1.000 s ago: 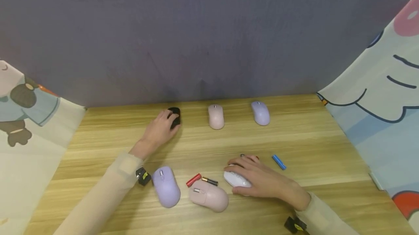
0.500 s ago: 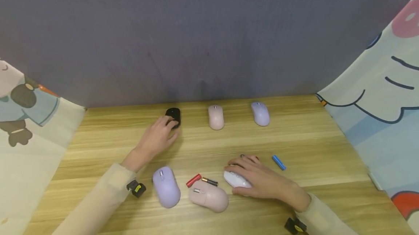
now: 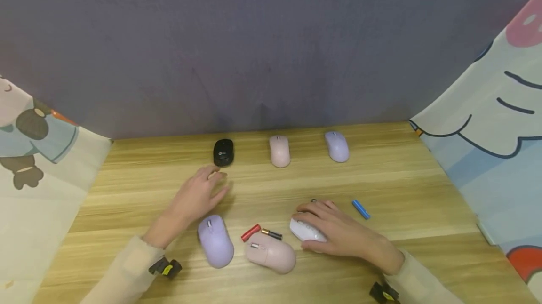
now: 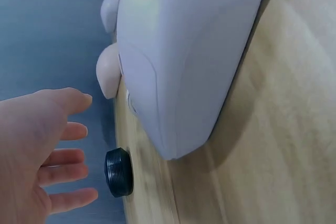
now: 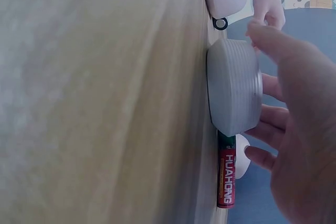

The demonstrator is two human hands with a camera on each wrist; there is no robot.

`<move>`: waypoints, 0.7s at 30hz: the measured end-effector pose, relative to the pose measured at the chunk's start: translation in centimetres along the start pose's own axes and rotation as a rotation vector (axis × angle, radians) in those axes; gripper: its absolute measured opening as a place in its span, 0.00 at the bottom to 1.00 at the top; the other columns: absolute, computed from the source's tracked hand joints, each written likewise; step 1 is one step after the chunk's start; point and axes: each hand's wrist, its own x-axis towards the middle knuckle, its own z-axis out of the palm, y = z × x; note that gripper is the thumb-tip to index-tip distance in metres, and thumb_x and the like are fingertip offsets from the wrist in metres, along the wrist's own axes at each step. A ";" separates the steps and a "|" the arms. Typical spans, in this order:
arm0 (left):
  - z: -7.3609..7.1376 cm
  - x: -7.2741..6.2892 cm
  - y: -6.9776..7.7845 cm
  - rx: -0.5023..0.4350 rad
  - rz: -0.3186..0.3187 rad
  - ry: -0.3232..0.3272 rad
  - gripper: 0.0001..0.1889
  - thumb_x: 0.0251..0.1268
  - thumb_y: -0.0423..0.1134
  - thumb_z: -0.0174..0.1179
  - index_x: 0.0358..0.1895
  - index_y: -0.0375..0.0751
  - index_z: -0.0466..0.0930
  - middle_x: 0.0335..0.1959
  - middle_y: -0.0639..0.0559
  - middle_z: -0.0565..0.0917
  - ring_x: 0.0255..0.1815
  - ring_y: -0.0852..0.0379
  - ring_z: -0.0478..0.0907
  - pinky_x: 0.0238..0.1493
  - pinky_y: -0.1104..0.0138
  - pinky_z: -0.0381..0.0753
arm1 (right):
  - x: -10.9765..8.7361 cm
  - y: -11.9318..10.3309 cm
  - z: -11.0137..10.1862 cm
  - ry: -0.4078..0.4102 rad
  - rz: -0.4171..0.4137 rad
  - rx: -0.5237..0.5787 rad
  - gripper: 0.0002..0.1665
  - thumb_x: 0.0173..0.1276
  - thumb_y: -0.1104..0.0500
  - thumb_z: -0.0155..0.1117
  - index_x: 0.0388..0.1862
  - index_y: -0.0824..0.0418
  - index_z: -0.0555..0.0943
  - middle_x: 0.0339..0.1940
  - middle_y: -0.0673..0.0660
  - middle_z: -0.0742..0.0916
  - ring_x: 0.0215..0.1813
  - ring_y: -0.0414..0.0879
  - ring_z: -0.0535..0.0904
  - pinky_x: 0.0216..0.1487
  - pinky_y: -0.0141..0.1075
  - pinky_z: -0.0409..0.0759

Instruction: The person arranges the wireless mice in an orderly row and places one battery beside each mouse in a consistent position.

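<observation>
My left hand (image 3: 190, 203) hovers over the table, fingers apart and holding nothing, just short of the black mouse (image 3: 223, 152) at the back left. In the left wrist view its fingers point toward that black mouse with a gap between. My right hand (image 3: 334, 231) lies over the white mouse (image 3: 306, 232) at front centre. In the right wrist view, thumb and fingers hold opposite sides of the white mouse (image 5: 233, 85), which sits on the table. Beyond it lies a red and green battery (image 5: 227, 177), mostly hidden by the hand in the head view.
At the back stand a pink mouse (image 3: 280, 152) and a lavender mouse (image 3: 337, 146). In front lie a larger lavender mouse (image 3: 216, 241) and a pink mouse (image 3: 271, 253). Red (image 3: 251, 232), black-and-gold (image 3: 271, 234) and blue (image 3: 361, 209) batteries lie nearby. A grey partition (image 3: 262, 50) borders the back.
My left hand has let go of the black mouse and drawn back toward me, leaving the mouse in full view at the back. The right hand stays on the white mouse.
</observation>
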 end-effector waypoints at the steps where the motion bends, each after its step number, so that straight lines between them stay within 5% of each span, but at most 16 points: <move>1: -0.1 -0.2 0.1 -0.004 -0.005 -0.005 0.20 0.69 0.44 0.69 0.56 0.34 0.84 0.58 0.34 0.82 0.60 0.38 0.80 0.60 0.45 0.84 | 0.0 0.0 0.0 0.004 -0.001 -0.002 0.36 0.69 0.37 0.69 0.70 0.50 0.76 0.67 0.50 0.80 0.66 0.48 0.75 0.72 0.57 0.72; 21: -0.2 -5.1 1.8 -0.097 -0.102 -0.034 0.23 0.64 0.47 0.73 0.56 0.38 0.85 0.56 0.41 0.84 0.57 0.40 0.83 0.56 0.45 0.86 | -0.6 -0.2 -0.3 0.010 0.043 -0.075 0.34 0.73 0.31 0.60 0.69 0.46 0.77 0.67 0.50 0.81 0.67 0.49 0.77 0.69 0.57 0.78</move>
